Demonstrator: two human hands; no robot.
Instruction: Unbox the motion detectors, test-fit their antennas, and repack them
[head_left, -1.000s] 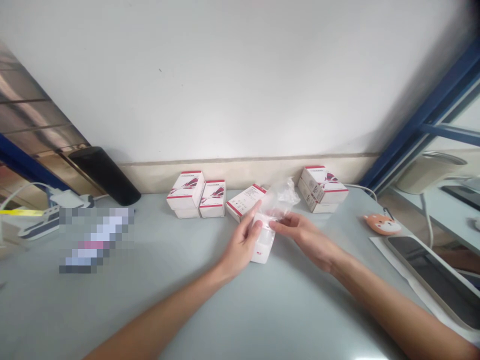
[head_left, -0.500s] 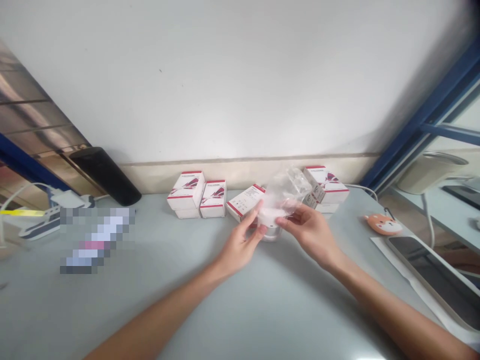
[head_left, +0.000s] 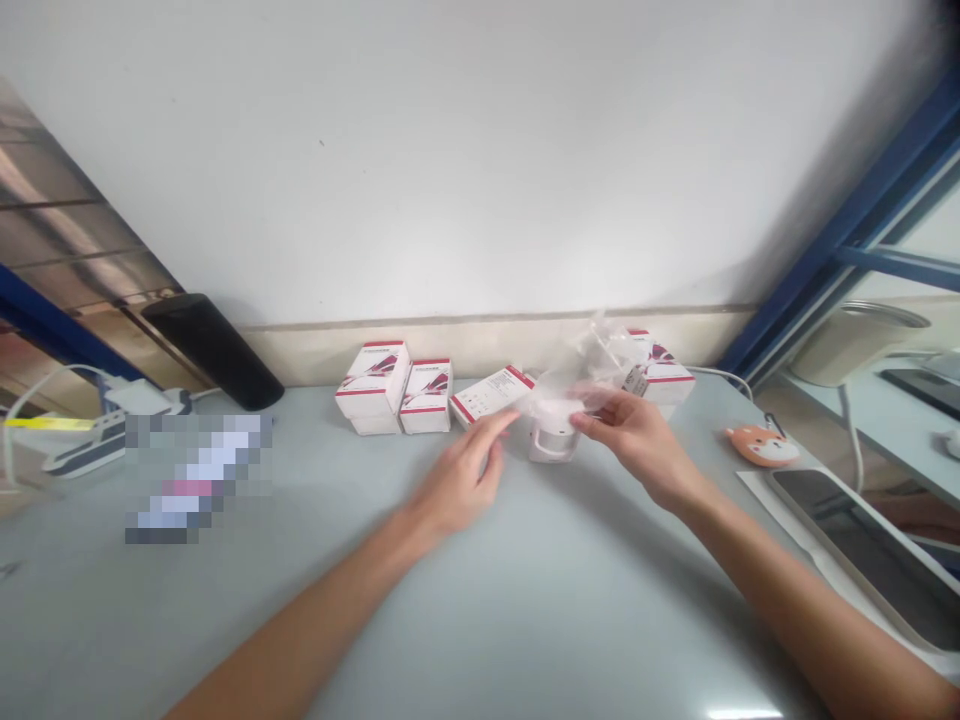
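My right hand pinches a small white device with a curved window in its front, much like a motion sensor. Around its top a clear plastic bag is bunched, rising behind my fingers. My left hand is off the device, to its left, with index finger stretched out and thumb apart, holding nothing. Just beyond the left fingertips lies a white and red box, tilted. Part of this box is hidden by the hand.
White and red boxes stand at the left along the wall, with a smaller one beside them. More boxes are behind my right hand. A black cylinder, a power strip, an orange animal-faced pouch and a phone flank the table.
My left hand has let go of the device and moved left and slightly down. My right hand keeps hold of it and has shifted a little right with the bag.
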